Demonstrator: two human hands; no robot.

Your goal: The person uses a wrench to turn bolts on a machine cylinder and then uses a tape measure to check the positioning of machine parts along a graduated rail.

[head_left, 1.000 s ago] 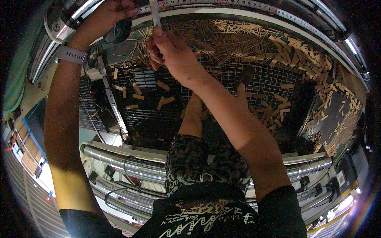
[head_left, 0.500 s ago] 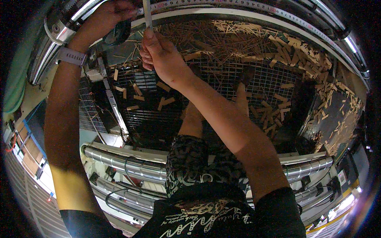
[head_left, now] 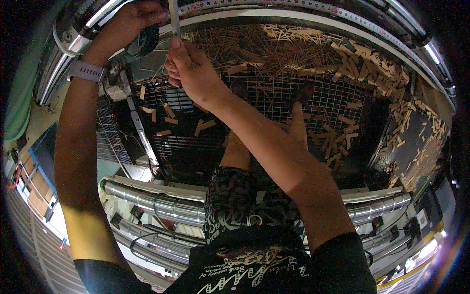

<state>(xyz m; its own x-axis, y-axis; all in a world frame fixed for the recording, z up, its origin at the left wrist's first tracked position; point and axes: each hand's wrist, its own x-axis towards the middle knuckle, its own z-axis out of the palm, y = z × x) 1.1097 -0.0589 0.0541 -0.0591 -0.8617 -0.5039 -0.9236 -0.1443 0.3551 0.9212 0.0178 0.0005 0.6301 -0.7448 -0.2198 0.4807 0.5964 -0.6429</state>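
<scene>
My right hand [head_left: 190, 68] is closed round the lower end of a slim, flat silver metal tool [head_left: 174, 18]. The tool stands upright, and its upper end runs out of the picture, so its kind cannot be made out. My left hand [head_left: 137, 15], with a pale watch band at the wrist, reaches to the machine's far edge. Its fingers are drawn together beside the tool, at the left end of a white measuring scale [head_left: 267, 5]; what they pinch is hidden. Just below that hand sits a dark rounded part [head_left: 143, 43].
A pale curved rail [head_left: 293, 17] runs under the scale. Beyond it lie shiny metal rollers [head_left: 433, 54]. Below, wood-coloured strips and scraps [head_left: 362, 63] cover parts of a wire grid [head_left: 274, 98] and the floor. More steel rollers [head_left: 156, 198] are close to my body.
My right hand and the metal tool have shifted a little to the left, nearer my left hand. The left hand has hardly moved.
</scene>
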